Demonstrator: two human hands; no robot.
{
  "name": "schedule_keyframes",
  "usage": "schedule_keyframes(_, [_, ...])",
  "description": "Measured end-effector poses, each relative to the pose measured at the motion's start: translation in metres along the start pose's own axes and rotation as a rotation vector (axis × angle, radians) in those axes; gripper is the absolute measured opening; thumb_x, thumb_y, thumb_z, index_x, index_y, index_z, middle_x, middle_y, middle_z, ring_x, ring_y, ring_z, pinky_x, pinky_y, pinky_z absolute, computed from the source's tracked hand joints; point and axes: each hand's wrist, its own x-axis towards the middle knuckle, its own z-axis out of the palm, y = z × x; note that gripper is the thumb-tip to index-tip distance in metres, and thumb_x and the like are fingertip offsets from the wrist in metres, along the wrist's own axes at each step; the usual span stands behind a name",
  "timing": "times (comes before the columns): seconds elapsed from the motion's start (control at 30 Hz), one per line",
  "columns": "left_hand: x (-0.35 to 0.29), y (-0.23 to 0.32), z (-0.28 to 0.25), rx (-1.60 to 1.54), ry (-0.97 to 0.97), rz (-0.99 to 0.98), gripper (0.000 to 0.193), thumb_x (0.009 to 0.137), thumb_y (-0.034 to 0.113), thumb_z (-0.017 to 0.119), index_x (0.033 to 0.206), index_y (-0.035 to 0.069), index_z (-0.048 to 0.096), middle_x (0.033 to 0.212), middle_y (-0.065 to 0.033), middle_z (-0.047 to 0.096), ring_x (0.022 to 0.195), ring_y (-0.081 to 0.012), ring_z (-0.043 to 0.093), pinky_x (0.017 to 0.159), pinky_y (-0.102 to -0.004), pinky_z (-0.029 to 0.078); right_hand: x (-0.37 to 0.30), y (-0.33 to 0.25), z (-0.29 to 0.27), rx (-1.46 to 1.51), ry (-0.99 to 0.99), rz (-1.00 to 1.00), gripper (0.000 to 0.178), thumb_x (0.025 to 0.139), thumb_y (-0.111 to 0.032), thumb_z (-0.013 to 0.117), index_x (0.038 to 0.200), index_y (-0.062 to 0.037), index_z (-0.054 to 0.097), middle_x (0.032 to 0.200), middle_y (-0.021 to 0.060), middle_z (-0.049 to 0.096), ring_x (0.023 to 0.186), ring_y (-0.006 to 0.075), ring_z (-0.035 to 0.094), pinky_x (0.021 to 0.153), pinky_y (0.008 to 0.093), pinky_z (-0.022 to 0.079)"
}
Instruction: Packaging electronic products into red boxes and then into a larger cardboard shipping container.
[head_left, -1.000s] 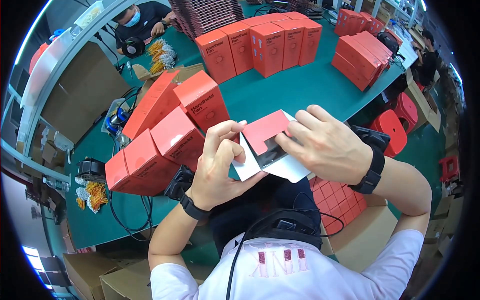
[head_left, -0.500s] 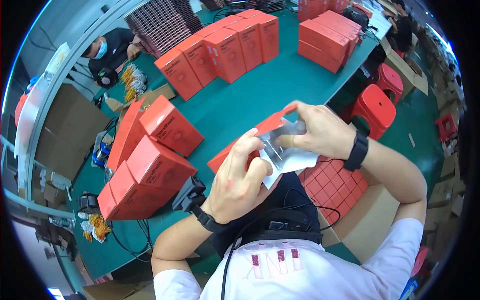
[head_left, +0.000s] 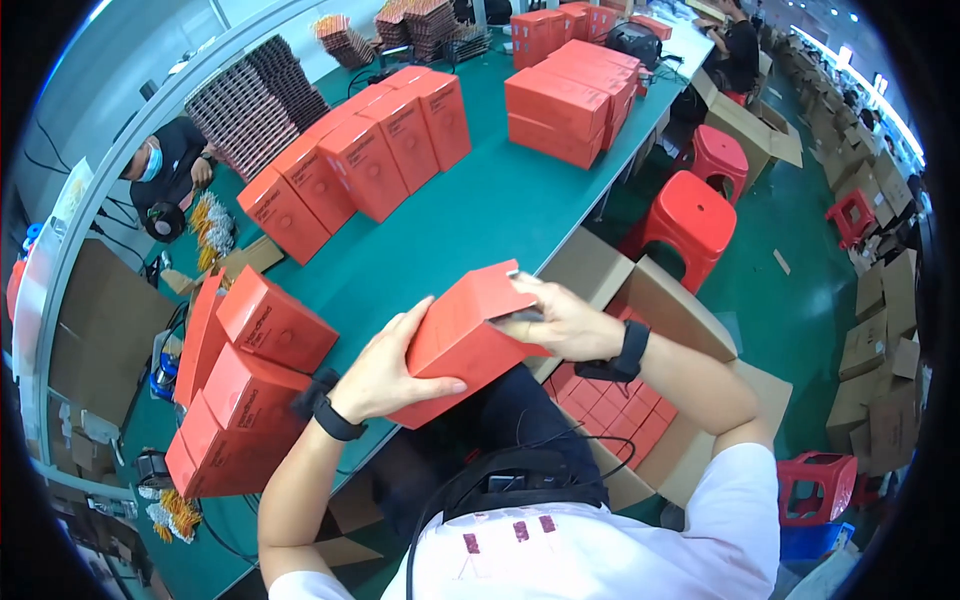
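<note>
A red carton (head_left: 455, 340) is held tilted above the table's front edge, over my lap. My left hand (head_left: 385, 375) grips its left side, the thumb lying along the near face and the fingers over the far side. At the carton's open right end, my right hand (head_left: 572, 322) closes on the edge and flap. Something greyish shows in the opening under the right fingers; most of it is hidden. Nearest to my left hand are several red cartons (head_left: 275, 320) leaning together on the green table (head_left: 420, 220).
Below my right forearm, an open cardboard box (head_left: 695, 440) holds several small red boxes (head_left: 615, 405). Red cartons stand in a row (head_left: 365, 165) and in a stack (head_left: 560, 100) farther back. Red stools (head_left: 690, 225) are at the right. A masked person (head_left: 175, 165) sits across the table.
The carton has turned, so its closed red face now shows rather than its open end with clear and white wrapping. My left hand has shifted to its side. The view has swung right.
</note>
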Motion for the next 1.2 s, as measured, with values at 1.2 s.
schedule_keyframes(1.2, [-0.070,0.001,0.006,0.661,0.228,-0.381,0.102,0.063,0.024,0.089,0.143,-0.008,0.035,0.136,-0.0258,0.046,0.128,-0.0409,0.044,0.111,-0.0493,0.033,0.075,0.079,-0.041,-0.474,0.204,-0.015,0.032,0.089,-0.007,0.064,0.120,0.0020,0.065,0.105,0.0097,0.070,0.102,0.0217,0.064,0.092,0.0324,0.051])
